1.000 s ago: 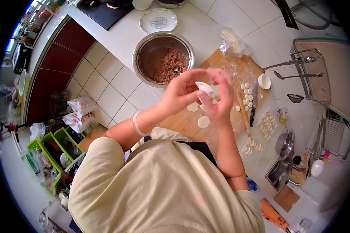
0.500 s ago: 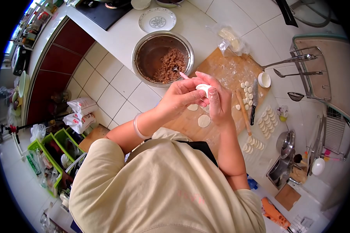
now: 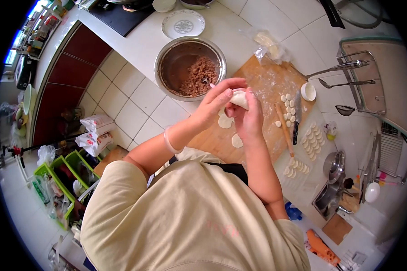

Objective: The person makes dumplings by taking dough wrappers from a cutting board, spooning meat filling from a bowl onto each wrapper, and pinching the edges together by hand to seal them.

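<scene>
A folded white dumpling (image 3: 240, 99) is held between both hands above the near part of the floured wooden board (image 3: 269, 97). My left hand (image 3: 216, 101) grips its left end with thumb and fingers. On the other end, my right hand (image 3: 250, 118) is closed, thumb pressed against the dough. Round flat wrappers (image 3: 225, 121) lie on the board below the hands, partly covered by them. Just beyond my left hand stands a metal bowl (image 3: 164, 80) of brown minced filling (image 3: 199, 76), with a spoon (image 3: 207, 81) resting in it.
Right of the hands are a rolling pin (image 3: 284, 131), a knife (image 3: 296, 119), small dough pieces (image 3: 288, 106) and a white cup (image 3: 308, 91). Rows of finished dumplings (image 3: 313, 141) lie farther right. A patterned plate (image 3: 183, 24) and a bagged dough lump (image 3: 269, 44) are behind.
The wrapper's edges have come together into a half-moon between the fingers. My right hand has turned slightly and its fingers have drawn in; both hands stay over the board.
</scene>
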Available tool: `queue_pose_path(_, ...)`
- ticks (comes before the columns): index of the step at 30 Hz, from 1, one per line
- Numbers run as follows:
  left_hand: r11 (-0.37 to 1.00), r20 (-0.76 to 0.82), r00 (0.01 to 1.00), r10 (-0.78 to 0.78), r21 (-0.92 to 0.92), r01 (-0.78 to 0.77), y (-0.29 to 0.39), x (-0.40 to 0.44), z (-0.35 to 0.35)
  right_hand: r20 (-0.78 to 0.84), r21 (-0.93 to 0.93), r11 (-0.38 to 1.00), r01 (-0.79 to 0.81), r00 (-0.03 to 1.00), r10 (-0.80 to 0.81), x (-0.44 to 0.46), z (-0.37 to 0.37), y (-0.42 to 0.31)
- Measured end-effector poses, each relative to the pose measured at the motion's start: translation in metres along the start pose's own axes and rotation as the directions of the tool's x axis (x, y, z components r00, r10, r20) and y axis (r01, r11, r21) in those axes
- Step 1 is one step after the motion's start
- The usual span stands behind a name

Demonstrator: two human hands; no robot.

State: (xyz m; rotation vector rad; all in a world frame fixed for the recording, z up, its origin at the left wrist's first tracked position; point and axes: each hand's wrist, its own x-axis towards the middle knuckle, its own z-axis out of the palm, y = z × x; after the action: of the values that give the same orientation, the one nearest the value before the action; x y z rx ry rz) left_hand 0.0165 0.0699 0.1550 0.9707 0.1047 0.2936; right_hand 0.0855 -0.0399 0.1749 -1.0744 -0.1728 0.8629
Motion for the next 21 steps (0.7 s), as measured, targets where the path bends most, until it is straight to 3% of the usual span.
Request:
queue_pose_path(3, 0.994, 0.038, 0.999, -0.021, 0.106, 0.017, -0.003, 0.002, 0.003, 0.048, 0.018, 1.000, 0.001, 0.999, -0.002, 0.000, 0.001, 0.005)
queue_pose_path(5, 0.998, 0.054, 0.999, -0.005, 0.071, 0.001, -0.004, 0.004, 0.005, 0.074, 0.017, 1.000, 0.022, 0.997, -0.023, -0.001, 0.004, 0.005)
queue_pose_path(7, 0.999, 0.068, 0.998, 0.007, 0.034, -0.010, -0.007, 0.007, 0.007, -0.005, 0.033, 0.999, 0.029, 1.000, -0.028, -0.003, 0.009, 0.004)
queue_pose_path(9, 0.969, 0.083, 0.981, 0.173, 0.162, -0.185, -0.011, 0.013, 0.006, -0.002, 0.016, 0.999, 0.036, 0.999, -0.035, -0.004, 0.007, 0.004)
queue_pose_path(12, 0.937, 0.129, 0.961, 0.246, 0.221, -0.269, -0.015, 0.017, 0.005, 0.029, 0.001, 0.997, 0.075, 0.997, -0.075, -0.004, 0.009, 0.000)
queue_pose_path(17, 0.955, 0.137, 0.965, 0.222, 0.169, -0.243, -0.009, 0.019, 0.010, 0.050, 0.005, 0.994, 0.110, 0.993, -0.110, -0.003, 0.008, -0.003)
queue_pose_path(19, 0.962, 0.135, 0.969, 0.207, 0.152, -0.227, -0.010, 0.017, 0.013, -0.042, 0.003, 0.997, 0.075, 0.996, -0.075, -0.001, 0.002, -0.003)
queue_pose_path(21, 0.944, -0.113, 0.964, 0.239, 0.260, -0.204, -0.019, 0.014, 0.017, -0.120, -0.032, 0.988, 0.151, 0.981, -0.154, 0.003, 0.000, -0.005)
